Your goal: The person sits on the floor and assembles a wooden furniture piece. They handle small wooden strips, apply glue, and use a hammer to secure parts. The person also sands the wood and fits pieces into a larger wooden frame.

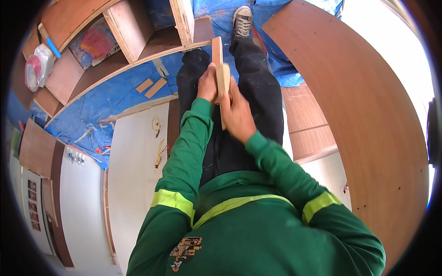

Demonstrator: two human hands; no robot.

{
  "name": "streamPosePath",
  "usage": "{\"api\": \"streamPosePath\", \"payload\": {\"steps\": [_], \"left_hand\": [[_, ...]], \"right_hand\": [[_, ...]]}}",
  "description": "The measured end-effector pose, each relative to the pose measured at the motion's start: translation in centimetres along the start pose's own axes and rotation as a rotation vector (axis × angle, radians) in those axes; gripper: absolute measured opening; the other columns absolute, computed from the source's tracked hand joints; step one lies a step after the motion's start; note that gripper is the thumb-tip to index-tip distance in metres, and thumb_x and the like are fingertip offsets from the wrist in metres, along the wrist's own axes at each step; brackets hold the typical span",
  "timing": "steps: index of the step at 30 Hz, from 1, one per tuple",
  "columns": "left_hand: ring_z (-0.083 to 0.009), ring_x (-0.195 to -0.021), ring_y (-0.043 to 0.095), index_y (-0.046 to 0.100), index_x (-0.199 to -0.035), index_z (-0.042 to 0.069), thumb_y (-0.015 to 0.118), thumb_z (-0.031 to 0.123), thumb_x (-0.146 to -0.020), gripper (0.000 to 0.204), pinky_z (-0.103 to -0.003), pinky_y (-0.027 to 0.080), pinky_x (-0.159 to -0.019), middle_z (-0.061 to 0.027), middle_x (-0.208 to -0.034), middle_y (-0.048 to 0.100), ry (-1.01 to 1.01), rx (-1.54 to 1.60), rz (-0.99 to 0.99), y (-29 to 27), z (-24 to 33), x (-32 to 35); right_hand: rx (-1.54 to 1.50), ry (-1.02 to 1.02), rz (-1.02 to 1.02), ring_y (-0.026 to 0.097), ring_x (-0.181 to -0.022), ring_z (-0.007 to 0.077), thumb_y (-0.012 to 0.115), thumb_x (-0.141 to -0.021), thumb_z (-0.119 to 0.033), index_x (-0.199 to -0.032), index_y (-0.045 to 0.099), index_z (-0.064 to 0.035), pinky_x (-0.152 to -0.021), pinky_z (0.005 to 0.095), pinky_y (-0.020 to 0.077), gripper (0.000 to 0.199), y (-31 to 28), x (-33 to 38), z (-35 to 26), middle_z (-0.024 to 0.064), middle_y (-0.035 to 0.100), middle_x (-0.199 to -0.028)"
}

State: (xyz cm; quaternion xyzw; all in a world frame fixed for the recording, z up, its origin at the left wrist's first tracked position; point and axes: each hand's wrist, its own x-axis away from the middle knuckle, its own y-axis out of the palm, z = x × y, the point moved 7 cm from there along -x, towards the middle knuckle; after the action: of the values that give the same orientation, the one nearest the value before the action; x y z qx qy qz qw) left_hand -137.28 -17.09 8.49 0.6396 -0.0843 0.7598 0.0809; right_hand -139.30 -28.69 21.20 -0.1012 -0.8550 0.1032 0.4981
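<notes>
Over my lap, between my legs, my left hand [207, 83] is closed around a narrow wooden strip [217, 49] that points away from me. My right hand [238, 112] is wrapped about a paler, shorter wooden block [223, 77], which lies along the strip's right side. The two pieces appear to touch. Their lower parts run under my fingers, and one thin end shows below my hands. A slight blur covers the right hand.
An open wooden cabinet frame [130, 32] arcs across the far left, holding a pink bag [95, 43]. A blue-handled tool [49, 42] and a clear plastic package [39, 67] rest on it. Two wood offcuts [155, 88] lie on blue sheeting [120, 89]. A curved brown panel [363, 106] stands right.
</notes>
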Motion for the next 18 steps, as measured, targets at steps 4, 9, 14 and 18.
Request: {"api": "streamPosePath", "payload": {"steps": [4, 9, 14, 18], "left_hand": [[-0.0237, -0.107, 0.066, 0.066, -0.128, -0.007, 0.046, 0.049, -0.107, 0.063, -0.036, 0.049, -0.096, -0.0177, -0.117, 0.072, 0.016, 0.006, -0.048, 0.1, 0.7, -0.2], [-0.0206, -0.109, 0.064, 0.065, -0.130, -0.007, 0.047, 0.048, -0.107, 0.063, -0.034, 0.047, -0.097, -0.0142, -0.118, 0.071, -0.066, -0.073, -0.012, 0.4, 1.2, 0.2], [-0.0207, -0.103, 0.066, 0.067, -0.127, -0.006, 0.046, 0.050, -0.107, 0.063, -0.034, 0.049, -0.095, -0.0141, -0.115, 0.072, 0.091, 0.008, -0.028, 0.9, 1.7, 0.1], [-0.0200, -0.102, 0.067, 0.068, -0.125, -0.006, 0.046, 0.049, -0.108, 0.061, -0.034, 0.051, -0.091, -0.0143, -0.114, 0.072, -0.016, 0.088, -0.072, 0.9, 1.3, 0.9]], "right_hand": [[0.128, -0.022, 0.152, 0.064, -0.110, 0.0521, 0.050, -0.103, -0.035, -0.144, 0.046, 0.0024, -0.097, 0.0550, 0.0519, 0.056, 0.3, -8.2, 0.2, 0.0379, 0.064, -0.117], [0.303, -0.007, 0.214, 0.066, -0.101, 0.0533, 0.051, -0.100, -0.040, -0.117, 0.057, 0.0016, -0.092, 0.0588, 0.0530, 0.046, -0.4, -24.4, 2.1, 0.0363, 0.068, -0.103], [0.132, -0.044, 0.174, 0.064, -0.106, 0.0536, 0.049, -0.103, -0.038, -0.148, 0.045, 0.0005, -0.094, 0.0575, 0.0519, 0.059, 0.6, -8.8, 1.4, 0.0369, 0.067, -0.111], [0.051, -0.003, 0.102, 0.065, -0.104, 0.0536, 0.049, -0.103, -0.037, -0.155, 0.037, -0.0010, -0.092, 0.0578, 0.0525, 0.064, 0.0, -3.3, -0.6, 0.0378, 0.066, -0.113]]}}
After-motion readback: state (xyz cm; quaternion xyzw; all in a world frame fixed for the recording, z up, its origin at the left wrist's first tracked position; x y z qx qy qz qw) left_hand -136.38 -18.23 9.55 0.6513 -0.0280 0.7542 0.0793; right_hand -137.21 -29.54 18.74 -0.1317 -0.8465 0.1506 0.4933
